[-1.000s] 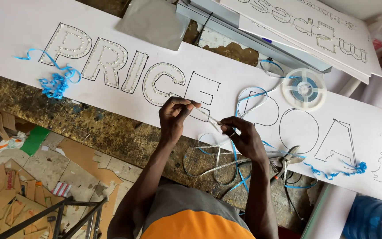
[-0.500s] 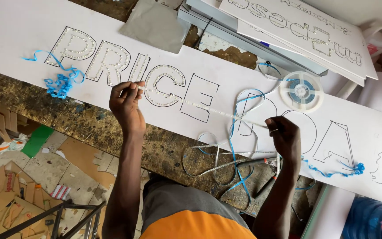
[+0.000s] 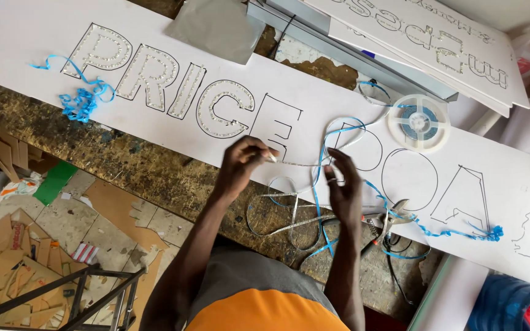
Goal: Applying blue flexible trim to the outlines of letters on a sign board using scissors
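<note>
Pinching a thin white light strip [image 3: 295, 163] between my left hand [image 3: 243, 165] and my loosely open right hand [image 3: 343, 187], I hold it taut above the rough wooden bench [image 3: 154, 178]. It looks light, floppy and springy, best gripped by its flat edges. Beyond lie a long white signboard [image 3: 314, 107] with outlined letters, curly blue backing tape [image 3: 81, 101], and a round clear reel [image 3: 418, 121].

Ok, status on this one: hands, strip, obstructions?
Left hand pinching light strip. Right hand open at strip. Loops of strip, pliers cluttering bench.

Left hand [image 3: 243, 164] pinched shut (fingers bunched); right hand [image 3: 343, 193] raised, fingers loosely spread.
</note>
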